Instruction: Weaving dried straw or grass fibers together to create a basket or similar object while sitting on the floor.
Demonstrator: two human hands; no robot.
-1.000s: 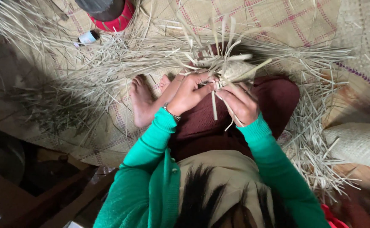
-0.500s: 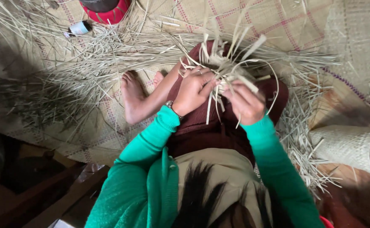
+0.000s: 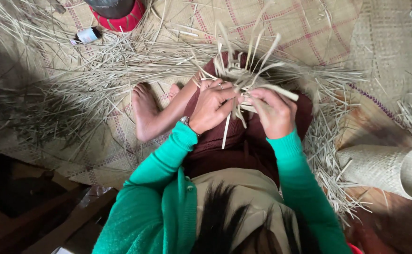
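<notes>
My left hand (image 3: 213, 107) and my right hand (image 3: 272, 111) meet over my lap, both pinching pale dried straw strips (image 3: 243, 77) of a small woven piece. Loose strip ends stick up and fan out above my fingers, and one strip hangs down between the hands. I wear green sleeves, a watch on the left wrist and a dark red skirt (image 3: 234, 146). My bare foot (image 3: 144, 110) rests on the mat to the left of the hands.
A woven mat with red lines (image 3: 309, 28) covers the floor, strewn with loose straw (image 3: 74, 89). A rolled woven piece (image 3: 384, 169) lies at the right. A red-rimmed container (image 3: 116, 11) and a small bottle (image 3: 87, 35) sit at the top left. Dark wooden boards are at the lower left.
The view has shifted slightly; my hands stay together on the straw piece, working the strips, and the upright strip ends have fanned out a little differently.
</notes>
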